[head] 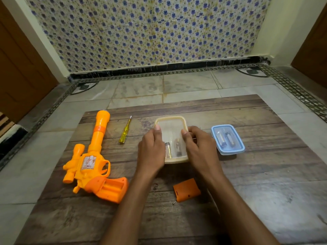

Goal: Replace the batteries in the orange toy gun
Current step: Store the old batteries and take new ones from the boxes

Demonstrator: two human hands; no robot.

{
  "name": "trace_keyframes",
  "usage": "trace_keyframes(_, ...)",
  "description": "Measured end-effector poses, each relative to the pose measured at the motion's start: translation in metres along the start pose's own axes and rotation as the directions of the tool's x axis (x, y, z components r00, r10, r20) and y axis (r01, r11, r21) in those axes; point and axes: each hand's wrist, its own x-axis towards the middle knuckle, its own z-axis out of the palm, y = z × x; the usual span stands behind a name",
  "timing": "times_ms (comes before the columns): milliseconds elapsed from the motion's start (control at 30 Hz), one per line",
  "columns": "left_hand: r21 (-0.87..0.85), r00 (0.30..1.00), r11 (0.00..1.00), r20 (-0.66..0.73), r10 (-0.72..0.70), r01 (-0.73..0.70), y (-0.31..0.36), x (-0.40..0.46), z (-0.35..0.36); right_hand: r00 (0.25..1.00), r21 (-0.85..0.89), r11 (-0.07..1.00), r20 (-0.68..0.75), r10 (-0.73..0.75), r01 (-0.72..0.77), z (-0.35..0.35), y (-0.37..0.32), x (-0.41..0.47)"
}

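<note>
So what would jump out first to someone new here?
The orange toy gun at the mat's left, its grip bay open and empty. Mid-mat, the left hand and right hand hold a yellow-rimmed box with two batteries.

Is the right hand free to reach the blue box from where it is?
Probably yes. The blue box sits just right of the right hand on bare table, nothing between them. But that hand is now busy on the yellow box.
</note>
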Motion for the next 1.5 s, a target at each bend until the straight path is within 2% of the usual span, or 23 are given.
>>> trace_keyframes(133, 0.009, 0.987, 0.993, 0.108, 0.116, -0.117, -0.002, -0.006, -0.001, 0.996, 0.106, 0.992, -0.052, 0.074, -0.068, -0.003, -0.001, 0.001)
trace_keyframes(200, 0.011, 0.985, 0.993, 0.127, 0.113, -0.115, 0.000, -0.006, 0.000, 0.994, 0.091, 0.994, -0.085, 0.070, -0.062, -0.002, -0.003, 0.001)
trace_keyframes(367, -0.053, 0.996, 0.998, 0.083, -0.012, 0.016, 0.020, -0.012, -0.003, 0.997, 0.073, 0.997, -0.081, -0.005, 0.011, 0.007, -0.003, 0.002)
trace_keyframes(833, 0.034, 0.997, 0.998, 0.050, -0.063, 0.062, 0.029, -0.019, -0.009, 0.997, 0.033, 0.998, -0.047, -0.054, 0.056, 0.005, -0.010, 0.006)
trace_keyframes(1100, 0.075, 0.997, 0.995, 0.005, -0.073, 0.072, 0.023, -0.011, -0.010, 0.999, 0.097, 0.995, -0.029, -0.021, 0.023, 0.011, -0.007, -0.002)
trace_keyframes(1267, 0.077, 0.998, 0.997, 0.055, -0.020, 0.015, 0.027, -0.019, -0.007, 0.995, 0.198, 0.978, -0.060, 0.074, -0.061, 0.007, -0.008, 0.000)
trace_keyframes(1367, 0.072, 0.998, 0.997, 0.062, -0.007, 0.002, 0.028, -0.019, -0.005, 0.994, 0.190, 0.978, -0.044, 0.097, -0.087, 0.002, -0.010, 0.002)
trace_keyframes(1500, 0.082, 1.000, 0.997, 0.008, -0.014, 0.013, 0.024, -0.014, 0.000, 0.993, 0.181, 0.977, -0.020, 0.120, -0.115, -0.002, -0.011, 0.001)
